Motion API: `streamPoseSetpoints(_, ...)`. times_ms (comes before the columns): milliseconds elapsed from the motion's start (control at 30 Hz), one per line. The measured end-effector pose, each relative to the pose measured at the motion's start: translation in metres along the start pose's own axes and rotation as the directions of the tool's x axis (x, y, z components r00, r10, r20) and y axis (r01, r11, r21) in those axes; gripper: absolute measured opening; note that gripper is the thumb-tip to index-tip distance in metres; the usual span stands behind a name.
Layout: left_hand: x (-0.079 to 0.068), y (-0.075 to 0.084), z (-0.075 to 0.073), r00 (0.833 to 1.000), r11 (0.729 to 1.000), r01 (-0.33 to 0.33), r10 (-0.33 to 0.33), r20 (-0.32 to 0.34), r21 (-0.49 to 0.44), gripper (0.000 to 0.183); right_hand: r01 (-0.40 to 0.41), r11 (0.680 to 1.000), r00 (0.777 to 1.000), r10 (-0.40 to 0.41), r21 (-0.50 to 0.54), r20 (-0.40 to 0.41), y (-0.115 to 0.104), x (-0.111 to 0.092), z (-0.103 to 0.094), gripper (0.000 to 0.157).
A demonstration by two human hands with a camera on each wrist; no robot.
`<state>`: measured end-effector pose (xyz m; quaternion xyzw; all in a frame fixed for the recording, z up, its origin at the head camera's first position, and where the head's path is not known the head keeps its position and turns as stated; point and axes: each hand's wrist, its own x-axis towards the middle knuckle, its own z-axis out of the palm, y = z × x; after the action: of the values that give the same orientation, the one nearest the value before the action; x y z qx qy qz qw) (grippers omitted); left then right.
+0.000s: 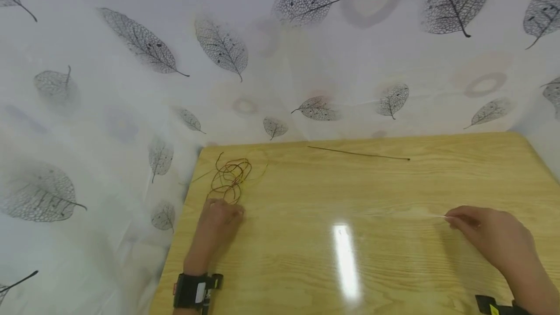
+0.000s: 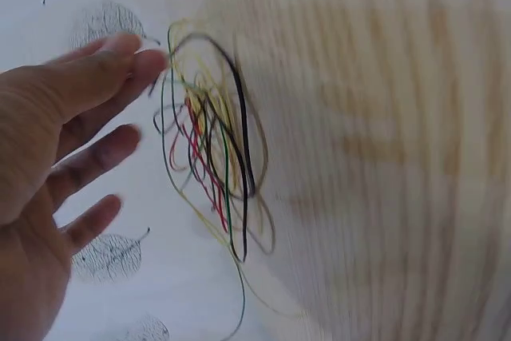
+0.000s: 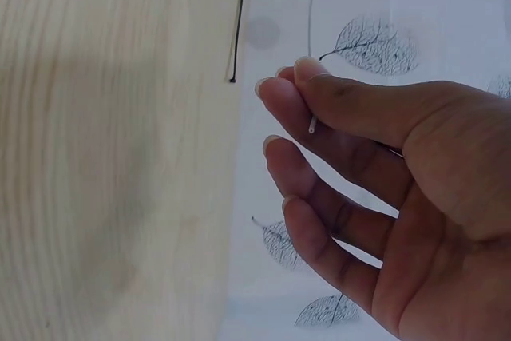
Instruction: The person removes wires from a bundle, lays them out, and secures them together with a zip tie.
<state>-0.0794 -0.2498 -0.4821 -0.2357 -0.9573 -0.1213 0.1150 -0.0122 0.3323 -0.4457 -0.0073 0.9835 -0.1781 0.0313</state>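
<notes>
My right hand (image 1: 498,235) pinches one end of a thin white wire (image 3: 312,124) between thumb and forefinger, the tip poking out below the thumb. From there the wire runs straight leftward over the table, fading from sight toward my left hand (image 1: 218,215). That hand has thumb and forefinger brought together in a pinch, the other fingers (image 2: 96,220) spread apart; whatever end lies between its fingertips is hidden. Just beyond it is a loose tangle of coloured wires (image 2: 242,93), with black, red, green and yellow strands.
A straight dark wire (image 1: 358,152) lies near the far edge of the wooden table (image 1: 306,183). Sheeting with a leaf print (image 1: 245,111) hangs behind the table and along its left side. A bright reflection shows on the tabletop.
</notes>
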Motion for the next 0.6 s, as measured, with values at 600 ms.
streamPoseSetpoints(600,-0.013,0.024,0.013,0.978,0.985,0.074,-0.041,0.204,-0.155,0.01,-0.088,0.995,0.979,0.08,0.038,0.188,0.033,-0.018,0.018,0.034)
